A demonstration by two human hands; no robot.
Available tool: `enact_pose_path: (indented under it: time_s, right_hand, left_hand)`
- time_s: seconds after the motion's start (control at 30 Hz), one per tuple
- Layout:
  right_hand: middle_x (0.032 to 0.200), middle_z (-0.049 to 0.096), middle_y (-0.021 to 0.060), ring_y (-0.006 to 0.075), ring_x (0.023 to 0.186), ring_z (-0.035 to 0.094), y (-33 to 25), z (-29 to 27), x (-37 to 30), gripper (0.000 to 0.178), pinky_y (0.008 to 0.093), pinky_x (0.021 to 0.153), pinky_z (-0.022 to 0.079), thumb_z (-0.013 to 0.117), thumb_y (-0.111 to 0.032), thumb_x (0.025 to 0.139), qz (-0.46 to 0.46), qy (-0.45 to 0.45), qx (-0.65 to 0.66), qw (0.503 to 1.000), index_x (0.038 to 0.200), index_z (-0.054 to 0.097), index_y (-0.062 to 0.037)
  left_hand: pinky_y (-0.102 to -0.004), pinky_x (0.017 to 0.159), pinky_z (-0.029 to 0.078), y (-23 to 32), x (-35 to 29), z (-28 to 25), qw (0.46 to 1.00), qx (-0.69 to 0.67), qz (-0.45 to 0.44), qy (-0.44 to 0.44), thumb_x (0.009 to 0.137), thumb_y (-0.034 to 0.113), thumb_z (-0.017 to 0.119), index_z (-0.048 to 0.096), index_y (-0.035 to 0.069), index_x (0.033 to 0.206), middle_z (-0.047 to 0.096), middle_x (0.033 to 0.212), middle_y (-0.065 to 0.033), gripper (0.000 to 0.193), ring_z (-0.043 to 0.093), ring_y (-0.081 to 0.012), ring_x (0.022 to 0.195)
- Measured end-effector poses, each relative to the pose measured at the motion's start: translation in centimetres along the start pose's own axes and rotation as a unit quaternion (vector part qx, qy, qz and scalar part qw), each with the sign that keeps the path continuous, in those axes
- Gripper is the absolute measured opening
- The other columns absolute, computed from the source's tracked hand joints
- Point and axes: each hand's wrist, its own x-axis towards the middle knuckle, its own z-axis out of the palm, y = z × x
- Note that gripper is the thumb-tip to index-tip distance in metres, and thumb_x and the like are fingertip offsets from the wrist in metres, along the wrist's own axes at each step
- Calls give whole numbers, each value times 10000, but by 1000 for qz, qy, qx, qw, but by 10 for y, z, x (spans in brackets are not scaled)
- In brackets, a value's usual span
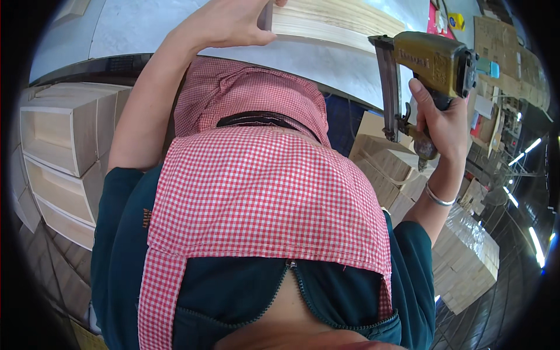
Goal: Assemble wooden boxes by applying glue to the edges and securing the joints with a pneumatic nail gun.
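Observation:
My left hand (230, 23) is at the top of the view, its thumb along the near side and a fingertip just showing past the far side. Between them it grips the end of a pale wooden piece (338, 17), which looks like boards joined into a box or frame and runs off the upper edge. My right hand (448, 122) is wrapped round the handle of a pneumatic staple gun (429, 58) with a brownish-gold body. The gun is raised beside the wooden piece's right end, apart from it.
A white worktable (146, 29) spans the top. Open wooden boxes (52, 134) are stacked at the left. Wooden pieces (391, 163) and a film-wrapped stack (466, 256) stand at the right. Cardboard (496, 52) and a yellow item (456, 22) lie beyond the gun.

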Motion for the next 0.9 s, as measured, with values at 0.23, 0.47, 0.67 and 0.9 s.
enact_pose_path:
  time_s: [0.23,0.47,0.67,0.9]
  right_hand:
    - [657,641,33,101,460,536,-14,9,-5,223,221,399,375,809,-168,868,-80,-47,84,992,950,709,13]
    - [733,659,45,91,503,547,-13,0,-15,214,214,407,385,797,-117,871,-46,4,106,993,1003,690,12]
    - [595,559,17,87,449,478,19,18,-64,222,205,414,384,724,-169,946,12,182,261,948,1015,645,26]
    - [602,556,21,87,462,490,72,18,-84,215,209,417,395,682,-167,976,44,293,323,899,1060,624,21]
  left_hand:
    - [-464,1082,395,23,16,-2,996,-85,-24,-23,666,214,843,516,68,1102,409,1440,-251,565,462,-402,1285]
    - [-393,980,473,54,-1,16,953,-6,87,290,795,255,815,660,76,1030,611,1303,-79,334,590,-276,1165]
    - [-359,921,559,151,8,61,865,-457,149,-146,891,74,672,656,-43,1236,701,1175,-178,365,683,-256,1039]
    - [-303,882,573,205,41,119,809,-496,60,-309,851,43,697,652,-83,1212,714,1113,-199,385,698,-236,995]
